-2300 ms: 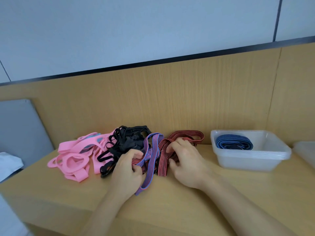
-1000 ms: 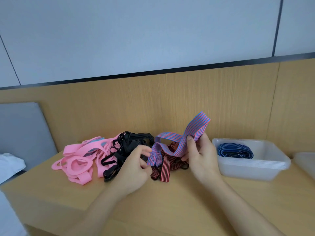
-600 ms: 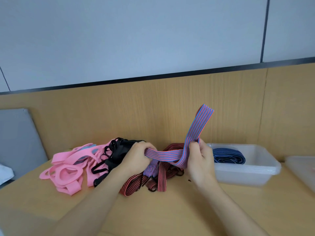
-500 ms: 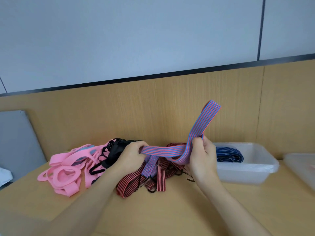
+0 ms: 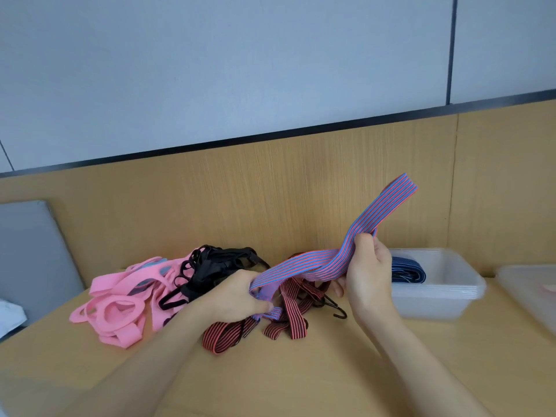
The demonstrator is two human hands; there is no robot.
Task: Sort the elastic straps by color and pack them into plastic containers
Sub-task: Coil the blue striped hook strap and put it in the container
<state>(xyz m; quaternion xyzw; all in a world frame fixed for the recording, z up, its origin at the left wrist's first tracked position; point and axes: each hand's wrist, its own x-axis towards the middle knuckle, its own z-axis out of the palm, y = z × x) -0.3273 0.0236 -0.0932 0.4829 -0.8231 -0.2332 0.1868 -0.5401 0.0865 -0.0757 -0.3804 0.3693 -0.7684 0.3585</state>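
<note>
Fingers of left hand point(image 5: 237, 296) and right hand point(image 5: 368, 281) are curling tight around one blue-red strap point(image 5: 304, 267). One navy strap point(image 5: 407, 270) is lying in the left container point(image 5: 436, 308), with a second container point(image 5: 526, 293) sitting right of it.

Two hands point(image 5: 237, 296) point(image 5: 367, 281), one held strap point(image 5: 304, 267), three piles point(image 5: 120, 302) point(image 5: 216, 272) point(image 5: 288, 308)

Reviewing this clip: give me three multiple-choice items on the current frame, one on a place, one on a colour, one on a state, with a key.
1. Relative to the clear container, the dark blue strap lies: A) beside; B) inside; C) underneath.
2. The held strap is striped: A) blue and red; B) green and white; C) yellow and black.
3. The left hand is: A) flat and empty; B) out of view; C) gripping the held strap.
Key: B, the coil sits within the container's walls; A, those lines run along it; C, its fingers curl round the strap's lower end.
</note>
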